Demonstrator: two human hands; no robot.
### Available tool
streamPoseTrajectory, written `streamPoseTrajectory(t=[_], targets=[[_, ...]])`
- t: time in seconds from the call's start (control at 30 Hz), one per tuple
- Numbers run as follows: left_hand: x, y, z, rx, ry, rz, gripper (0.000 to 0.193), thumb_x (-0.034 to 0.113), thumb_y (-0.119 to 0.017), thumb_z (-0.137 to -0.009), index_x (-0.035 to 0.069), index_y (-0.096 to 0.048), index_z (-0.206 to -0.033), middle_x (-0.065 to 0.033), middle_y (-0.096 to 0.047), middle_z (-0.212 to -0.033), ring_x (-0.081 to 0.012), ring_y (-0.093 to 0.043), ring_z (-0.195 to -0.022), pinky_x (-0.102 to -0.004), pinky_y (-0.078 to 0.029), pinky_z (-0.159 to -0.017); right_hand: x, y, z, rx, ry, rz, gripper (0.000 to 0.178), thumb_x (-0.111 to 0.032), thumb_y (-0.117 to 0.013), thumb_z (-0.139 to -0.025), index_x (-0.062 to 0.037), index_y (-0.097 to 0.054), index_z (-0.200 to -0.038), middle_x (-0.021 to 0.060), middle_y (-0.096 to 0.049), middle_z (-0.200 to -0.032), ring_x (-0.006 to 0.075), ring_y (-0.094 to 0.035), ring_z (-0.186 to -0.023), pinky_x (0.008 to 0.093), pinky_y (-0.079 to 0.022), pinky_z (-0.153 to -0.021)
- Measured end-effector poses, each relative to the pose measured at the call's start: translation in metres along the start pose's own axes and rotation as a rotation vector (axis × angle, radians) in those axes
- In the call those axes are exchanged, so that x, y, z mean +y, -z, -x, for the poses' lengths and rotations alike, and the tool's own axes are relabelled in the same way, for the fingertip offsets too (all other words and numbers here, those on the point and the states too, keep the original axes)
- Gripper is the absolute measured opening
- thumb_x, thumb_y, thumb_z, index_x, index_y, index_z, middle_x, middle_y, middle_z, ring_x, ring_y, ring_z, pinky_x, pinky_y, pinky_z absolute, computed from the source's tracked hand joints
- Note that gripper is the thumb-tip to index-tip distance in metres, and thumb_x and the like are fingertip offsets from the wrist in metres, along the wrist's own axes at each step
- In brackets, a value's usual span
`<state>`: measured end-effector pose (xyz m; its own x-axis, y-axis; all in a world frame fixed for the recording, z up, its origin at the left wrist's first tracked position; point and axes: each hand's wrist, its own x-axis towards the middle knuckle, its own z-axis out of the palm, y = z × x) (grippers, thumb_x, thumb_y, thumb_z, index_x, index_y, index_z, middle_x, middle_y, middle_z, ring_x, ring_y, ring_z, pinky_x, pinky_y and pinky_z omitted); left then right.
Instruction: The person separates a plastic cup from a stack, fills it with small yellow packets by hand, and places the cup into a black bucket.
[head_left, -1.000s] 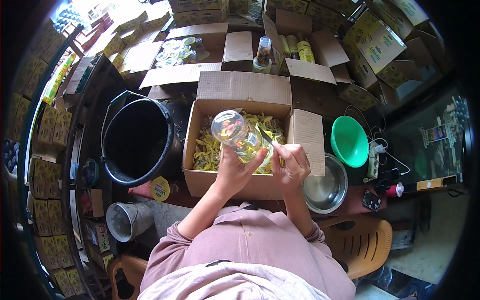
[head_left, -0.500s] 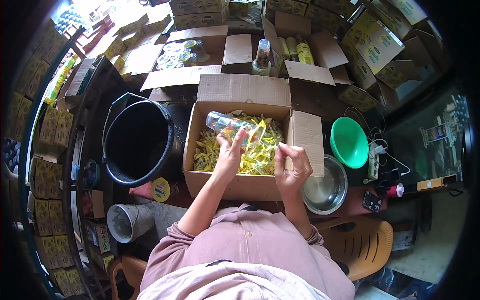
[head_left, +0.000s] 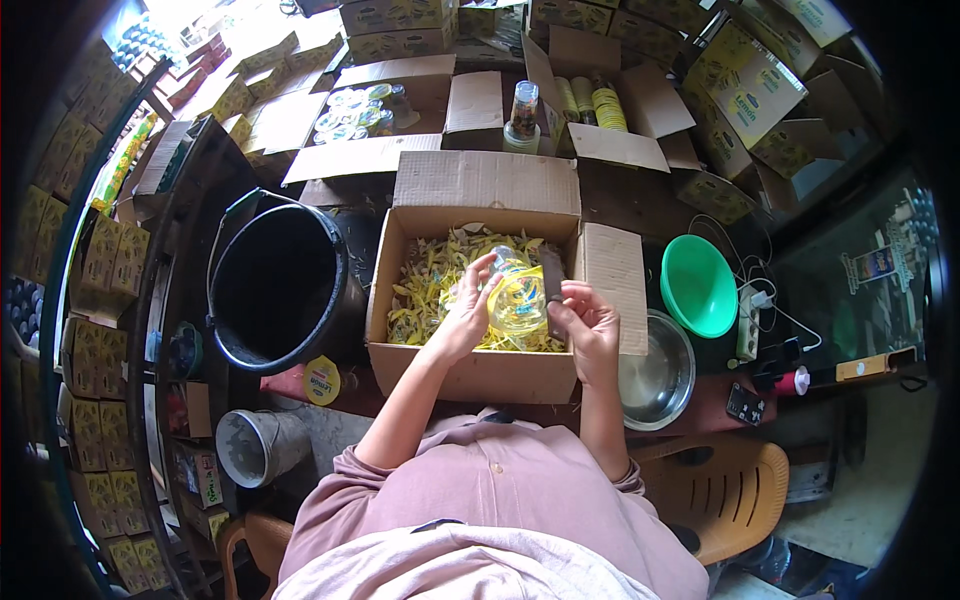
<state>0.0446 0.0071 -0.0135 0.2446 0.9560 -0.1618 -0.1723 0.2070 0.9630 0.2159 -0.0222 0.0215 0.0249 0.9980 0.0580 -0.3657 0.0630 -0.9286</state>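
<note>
The left hand (head_left: 465, 318) is clamping its fingers on a clear plastic cup (head_left: 517, 312) at frame centre, its wide end facing the lower edge, long axis running up-frame. The fingers of the right hand (head_left: 590, 325) are pinching a flat knife (head_left: 553, 280). Yellow strips (head_left: 425, 280) are filling a corrugated carton (head_left: 470, 376) on the dark bench (head_left: 628, 198); boxes (head_left: 392, 44) are crowding the upper frame.

Two hands (head_left: 468, 318) (head_left: 588, 325), one dark blade (head_left: 552, 272), one black bucket (head_left: 351, 302) and one grey pail (head_left: 286, 445) show.
</note>
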Motion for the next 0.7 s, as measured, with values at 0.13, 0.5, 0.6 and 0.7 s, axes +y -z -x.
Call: streamPoseTrajectory(t=[0.13, 0.5, 0.6, 0.7], targets=[[0.015, -0.006, 0.014, 0.047, -0.250, -0.730, 0.045, 0.034, -0.042, -0.088, 0.015, -0.033, -0.128, -0.0162, -0.013, -0.137, -0.0327, -0.012, -0.128, -0.0453, -0.014, -0.102, -0.004, 0.009, -0.005, -0.002, 0.059, 0.108, 0.013, 0.004, -0.062, -0.074, -0.0014, -0.061, -0.086, 0.0000, -0.059, -0.067, 0.0026, -0.051, -0.058, 0.0161, -0.039, -0.052], [0.010, -0.002, 0.019, -0.375, -0.379, -0.617, 0.055, 0.032, -0.041, -0.085, 0.003, -0.030, -0.131, -0.0188, -0.039, -0.127, -0.0290, -0.034, -0.122, -0.0362, -0.023, -0.102, -0.023, 0.035, -0.048, -0.457, -0.352, 0.110, 0.018, -0.001, -0.064, -0.073, 0.0014, -0.061, -0.090, 0.0040, -0.063, -0.080, 0.0074, -0.059, -0.070, 0.0199, -0.047, -0.065], [0.019, -0.008, 0.021, -0.503, -0.180, -0.157, 0.070, 0.022, -0.062, -0.076, 0.004, -0.024, -0.132, -0.0139, -0.038, -0.125, -0.0221, -0.038, -0.117, -0.0349, -0.030, -0.099, -0.023, 0.038, -0.055, -0.404, -0.246, 0.167, 0.016, -0.002, -0.064, -0.074, -0.0007, -0.061, -0.090, 0.0023, -0.062, -0.078, 0.0065, -0.058, -0.069, 0.0191, -0.046, -0.063], [0.006, -0.006, 0.027, -0.330, -0.191, 0.021, 0.071, 0.014, -0.067, -0.071, 0.004, -0.027, -0.130, -0.0130, -0.040, -0.121, -0.0194, -0.043, -0.113, -0.0333, -0.037, -0.094, -0.032, 0.029, -0.050, -0.258, -0.063, 0.208, 0.015, -0.001, -0.063, -0.074, -0.0028, -0.060, -0.089, 0.0004, -0.061, -0.075, 0.0045, -0.056, -0.066, 0.0175, -0.045, -0.059]])
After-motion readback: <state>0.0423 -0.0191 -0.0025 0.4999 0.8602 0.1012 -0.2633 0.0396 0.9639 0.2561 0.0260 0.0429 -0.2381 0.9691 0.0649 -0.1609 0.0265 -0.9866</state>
